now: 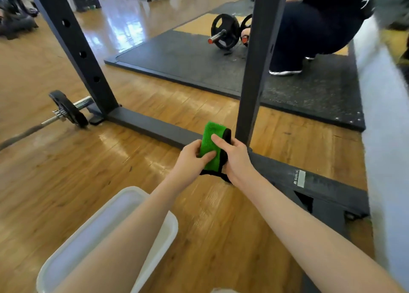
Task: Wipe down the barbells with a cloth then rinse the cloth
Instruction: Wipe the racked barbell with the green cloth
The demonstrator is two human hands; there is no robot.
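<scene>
A folded green cloth (212, 142) with a black edge is held upright between both hands above the wooden floor. My left hand (192, 157) grips its left side with the thumb across the front. My right hand (232, 157) holds its right side, index finger laid on the green face. One barbell (66, 111) with a black plate and chrome sleeve lies on the floor at the left, well away from the hands. A second barbell (223, 32) with black plates and red end caps rests on the dark mat at the back.
A white plastic tub (159, 248) sits on the floor under my left forearm. The dark rack's base beam (155, 124) and uprights (259, 60) stand just beyond the cloth. Another person squats on the rubber mat (188, 56) at the back right, a hand on the far barbell.
</scene>
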